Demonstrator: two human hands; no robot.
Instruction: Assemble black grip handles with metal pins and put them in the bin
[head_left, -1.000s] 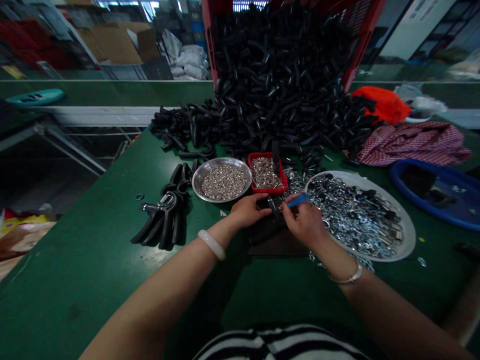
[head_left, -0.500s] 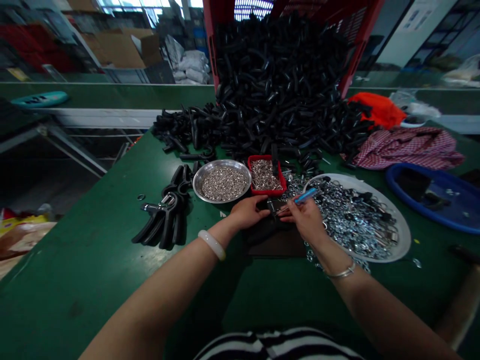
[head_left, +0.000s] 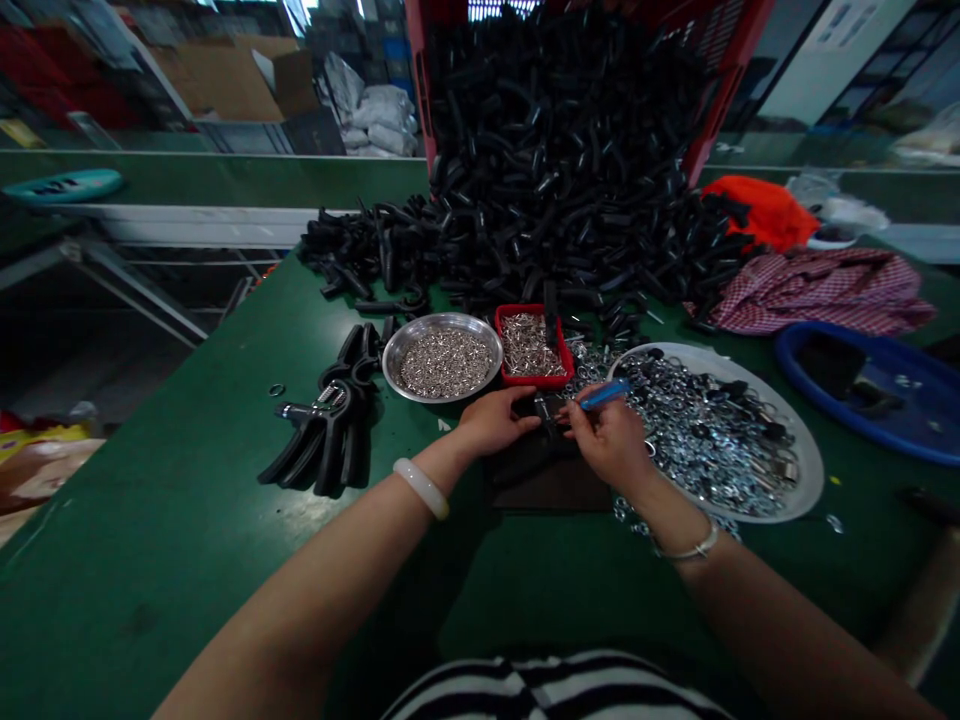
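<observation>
The green desk (head_left: 172,520) is viewed closely from one head-worn camera behind it, faced forward and down at the left hand (head_left: 496,422) and right hand (head_left: 611,440).

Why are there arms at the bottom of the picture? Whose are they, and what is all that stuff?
A person wears a camera on their head, so we see what they see, looking down. Those arms are theirs. Their right hand holds a blue-handled tool. Their left hand is close by, at a small metal part. On the green table are a steel bowl of tiny silver pieces, a red tray, a white plate of metal rings, and a big heap of black curved pieces.
</observation>
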